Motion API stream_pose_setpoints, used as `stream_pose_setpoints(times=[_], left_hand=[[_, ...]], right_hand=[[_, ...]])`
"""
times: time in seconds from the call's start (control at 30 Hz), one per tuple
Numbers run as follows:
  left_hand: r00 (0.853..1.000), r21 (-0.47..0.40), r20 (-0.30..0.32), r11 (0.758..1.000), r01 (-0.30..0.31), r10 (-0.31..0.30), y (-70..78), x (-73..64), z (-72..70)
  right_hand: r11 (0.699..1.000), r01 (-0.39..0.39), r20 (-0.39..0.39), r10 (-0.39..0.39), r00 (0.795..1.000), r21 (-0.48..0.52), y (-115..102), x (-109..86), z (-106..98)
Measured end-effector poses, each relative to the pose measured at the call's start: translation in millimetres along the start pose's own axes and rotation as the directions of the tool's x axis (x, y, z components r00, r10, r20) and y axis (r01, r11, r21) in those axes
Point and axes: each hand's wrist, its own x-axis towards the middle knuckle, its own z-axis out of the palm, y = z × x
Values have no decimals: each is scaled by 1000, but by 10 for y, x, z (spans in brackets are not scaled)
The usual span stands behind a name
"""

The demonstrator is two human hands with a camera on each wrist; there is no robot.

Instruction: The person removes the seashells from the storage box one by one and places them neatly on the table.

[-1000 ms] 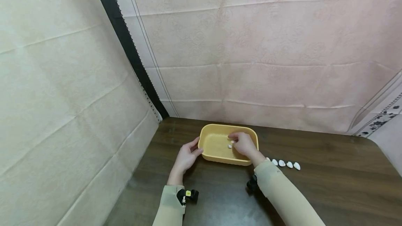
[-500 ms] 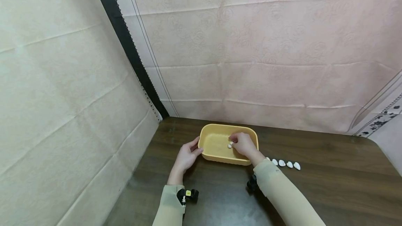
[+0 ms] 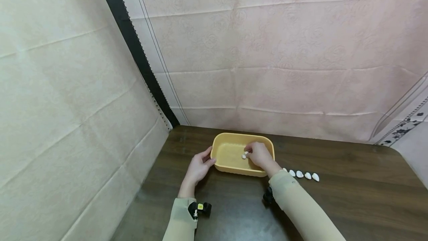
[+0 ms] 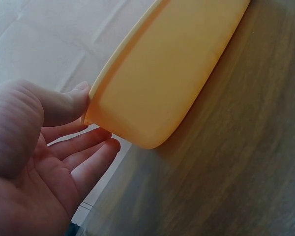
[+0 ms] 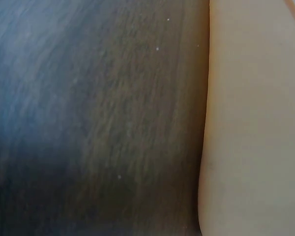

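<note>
In the head view, a yellow rectangular plastic basin (image 3: 227,167) stands on the table. My left hand (image 3: 198,166) holds its left end. In the left wrist view, that hand's thumb (image 4: 64,105) presses the basin's rim while the fingers lie along the outside below. My right hand (image 3: 260,155) reaches into the basin over its right side, fingers bent downward, pinching a small white shell-like piece (image 3: 246,153). Another white piece (image 3: 243,156) lies on the basin floor right beside it. The right wrist view has only the basin's outer wall (image 5: 255,118) and tabletop, with no hand.
Several white shell-like pieces (image 3: 300,174) lie in a row on the dark wooden table (image 3: 230,203), right of the basin, partly behind the right sleeve (image 3: 301,207). Pale cloth walls (image 3: 267,84) rise behind and at the left.
My right hand's fingertips have shifted slightly, bringing the white piece down and left against the other one in the basin. The left hand and the basin stay nearly still.
</note>
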Motion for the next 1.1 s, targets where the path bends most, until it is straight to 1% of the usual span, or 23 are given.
stream_pose_setpoints(times=[0.13, 0.3, 0.53, 0.73, 0.87, 0.97, 1.1], left_hand=[[1000, 17, -11, 1000, 12, -11, 4, -5, 8], [999, 17, -17, 999, 32, -32, 14, 0, 14], [999, 13, -15, 999, 30, -30, 27, -1, 10], [999, 22, -23, 999, 41, -40, 42, -8, 13], [999, 23, -25, 999, 39, -39, 51, -14, 13], [999, 18, -28, 999, 47, -46, 60, -14, 13], [998, 17, -30, 998, 53, -52, 61, -11, 15]], right_hand=[[999, 6, 8, -6, 1000, -44, -21, -13, 0], [997, 15, 3, -14, 1000, -71, -23, -13, 2], [996, 3, -5, -4, 1000, -85, -23, -14, -13], [997, 5, -8, -5, 1000, -75, -16, -17, -7], [997, 16, -16, -18, 1000, -78, -6, -18, -3], [994, 43, -22, -46, 999, -96, 10, -11, 11], [991, 76, -11, -77, 997, -112, 28, 9, 36]])
